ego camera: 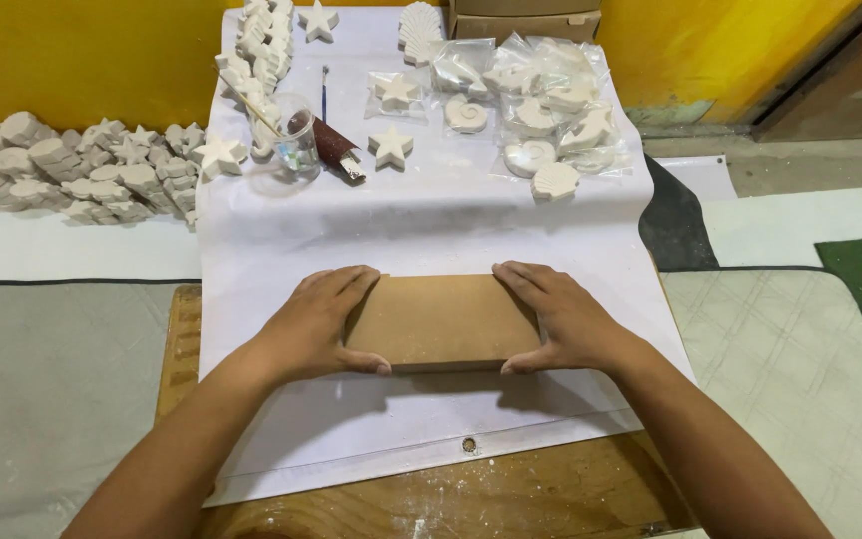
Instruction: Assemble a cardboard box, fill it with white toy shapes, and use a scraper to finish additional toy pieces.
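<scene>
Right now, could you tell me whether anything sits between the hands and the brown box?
Nothing visible does. The left hand and right hand already grip the ends of the brown box on the white sheet; the plaster shapes lie farther back.

Wooden table (541, 499) carries a white sheet (431, 230), seemingly dusted with powder

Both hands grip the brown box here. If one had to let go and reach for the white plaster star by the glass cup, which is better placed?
Probably the left hand. The white plaster star and clear glass cup lie left of the flat brown cardboard box; the right hand would cross over.
</scene>
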